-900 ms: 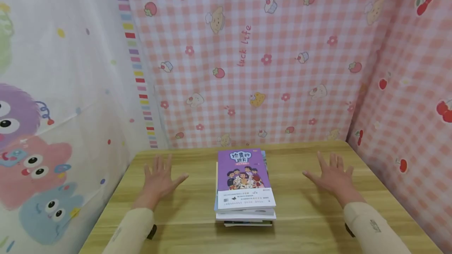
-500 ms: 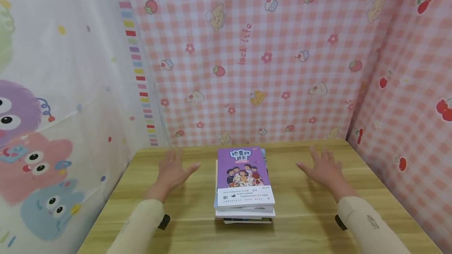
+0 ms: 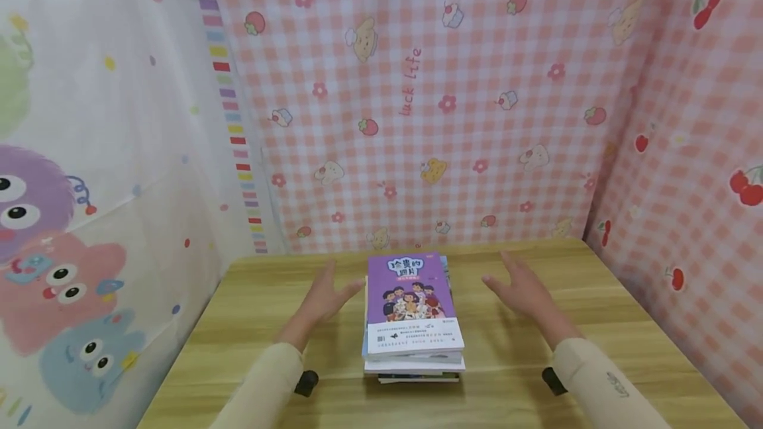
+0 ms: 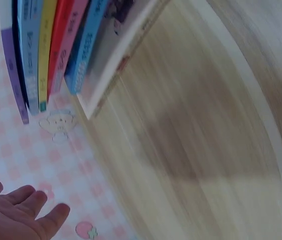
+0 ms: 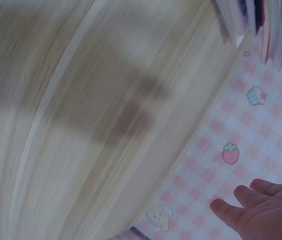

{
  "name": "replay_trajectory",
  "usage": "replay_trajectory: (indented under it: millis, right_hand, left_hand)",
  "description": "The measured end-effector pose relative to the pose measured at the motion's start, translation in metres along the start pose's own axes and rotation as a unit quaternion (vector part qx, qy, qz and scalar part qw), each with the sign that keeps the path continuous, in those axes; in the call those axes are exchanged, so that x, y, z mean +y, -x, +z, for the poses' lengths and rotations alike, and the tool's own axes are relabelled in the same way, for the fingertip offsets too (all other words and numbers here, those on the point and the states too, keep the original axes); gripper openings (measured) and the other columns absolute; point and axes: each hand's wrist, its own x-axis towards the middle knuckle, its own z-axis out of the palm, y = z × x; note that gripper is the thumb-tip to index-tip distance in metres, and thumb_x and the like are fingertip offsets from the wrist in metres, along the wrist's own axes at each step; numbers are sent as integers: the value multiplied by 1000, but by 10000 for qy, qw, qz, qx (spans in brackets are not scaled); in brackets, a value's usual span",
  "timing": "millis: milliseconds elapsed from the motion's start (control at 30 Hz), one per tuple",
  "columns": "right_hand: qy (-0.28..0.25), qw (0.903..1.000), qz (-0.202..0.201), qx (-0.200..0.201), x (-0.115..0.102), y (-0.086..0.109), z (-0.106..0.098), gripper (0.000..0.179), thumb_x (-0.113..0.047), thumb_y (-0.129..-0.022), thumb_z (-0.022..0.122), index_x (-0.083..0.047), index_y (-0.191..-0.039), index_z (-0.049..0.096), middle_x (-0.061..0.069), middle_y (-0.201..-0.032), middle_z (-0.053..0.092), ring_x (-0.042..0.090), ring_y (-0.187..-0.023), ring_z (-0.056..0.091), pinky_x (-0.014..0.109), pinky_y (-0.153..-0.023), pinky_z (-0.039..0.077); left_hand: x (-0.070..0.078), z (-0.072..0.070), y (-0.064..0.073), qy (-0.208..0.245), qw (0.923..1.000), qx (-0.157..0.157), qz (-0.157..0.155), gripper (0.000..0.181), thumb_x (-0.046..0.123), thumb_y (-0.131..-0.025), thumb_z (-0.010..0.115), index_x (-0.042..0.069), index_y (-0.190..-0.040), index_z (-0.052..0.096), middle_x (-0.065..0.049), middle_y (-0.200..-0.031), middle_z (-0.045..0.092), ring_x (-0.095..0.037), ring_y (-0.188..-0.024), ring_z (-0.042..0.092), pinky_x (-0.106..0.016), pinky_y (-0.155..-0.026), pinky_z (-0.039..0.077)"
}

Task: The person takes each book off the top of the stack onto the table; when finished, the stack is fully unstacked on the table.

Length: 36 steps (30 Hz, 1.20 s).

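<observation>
A stack of books (image 3: 414, 363) lies in the middle of the wooden table, topped by a purple book (image 3: 411, 296) with cartoon children on its cover. In the left wrist view the stack's spines (image 4: 43, 55) show purple, blue, yellow, red and pink. My left hand (image 3: 324, 300) hovers just left of the stack, fingers extended and thumb toward the books. On the other side my right hand (image 3: 524, 290) is held up with fingers extended, a wider gap between it and the stack. Neither hand visibly holds anything.
The wooden table (image 3: 507, 389) reaches back to a pink checked curtain (image 3: 411, 204). A white cartoon curtain (image 3: 161, 296) borders the left side, and a cherry-patterned checked curtain (image 3: 703, 230) the right. Dark bands (image 3: 306, 382) sit at both wrists.
Both hands have moved inward toward the book stack, the left to the right and the right to the left. Their palms have turned to face each other more. The books stay in place.
</observation>
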Motion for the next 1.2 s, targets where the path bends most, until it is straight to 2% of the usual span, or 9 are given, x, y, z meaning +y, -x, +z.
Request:
replay_trajectory:
  millis: [133,333,533,667,800,933,1100,1200]
  right_hand:
    - [-487,9987,116,-89,-7,1,6,84,-49,-102,48,4,-156,13,35,-156,15,55,-142,14,67,-112,14]
    - [-965,9945,407,-95,-15,0,15,78,-47,-103,47,-3,-159,12,30,-159,14,53,-143,13,66,-112,14]
    - [-1375,9878,729,-70,-18,3,35,76,-48,-103,46,-6,-159,17,32,-157,19,54,-138,26,64,-109,28]
    - [-1638,9834,774,25,-19,5,48,71,-41,-104,51,-5,-157,23,34,-153,27,54,-135,35,60,-107,35]
    - [-1888,9792,715,204,-21,4,58,64,-31,-103,55,-3,-155,29,36,-149,32,53,-131,40,59,-105,38]
    - [-2030,9765,702,181,-25,2,67,62,-27,-103,56,-3,-154,31,37,-147,35,52,-129,43,57,-104,41]
    - [-2122,9741,744,229,-29,3,75,60,-23,-102,57,-2,-153,34,38,-144,38,53,-126,47,58,-101,43]
    - [-2184,9720,831,232,-31,3,79,59,-22,-101,58,-4,-153,35,37,-144,39,53,-126,47,58,-101,43]
  left_hand:
    - [2,9,3,416,9989,-91,-214,114,73,-83,59,2,-158,11,-25,-160,17,-45,-146,16,-60,-115,16]
    - [3,23,6,1044,9937,-139,-389,108,69,-85,61,2,-158,16,-26,-157,27,-44,-143,26,-59,-113,24]
    - [-4,37,9,1664,9851,-126,-417,91,48,-93,65,1,-157,21,-26,-153,34,-43,-140,33,-57,-112,29]
    - [-10,45,12,1721,9838,-261,-424,90,46,-93,67,-1,-156,23,-26,-151,37,-44,-138,35,-56,-111,31]
    - [-13,49,16,1710,9832,-433,-466,93,47,-90,70,0,-156,23,-26,-151,37,-45,-138,36,-57,-111,31]
    - [-15,52,19,1733,9820,-545,-518,95,43,-87,74,1,-156,24,-25,-152,37,-44,-137,37,-57,-111,31]
    - [-16,54,20,1864,9784,-831,-317,100,39,-85,78,1,-157,20,-24,-152,36,-44,-138,35,-58,-111,30]
    - [-16,57,20,1875,9769,-975,-331,104,40,-82,81,4,-158,18,-23,-153,35,-43,-138,35,-58,-111,30]
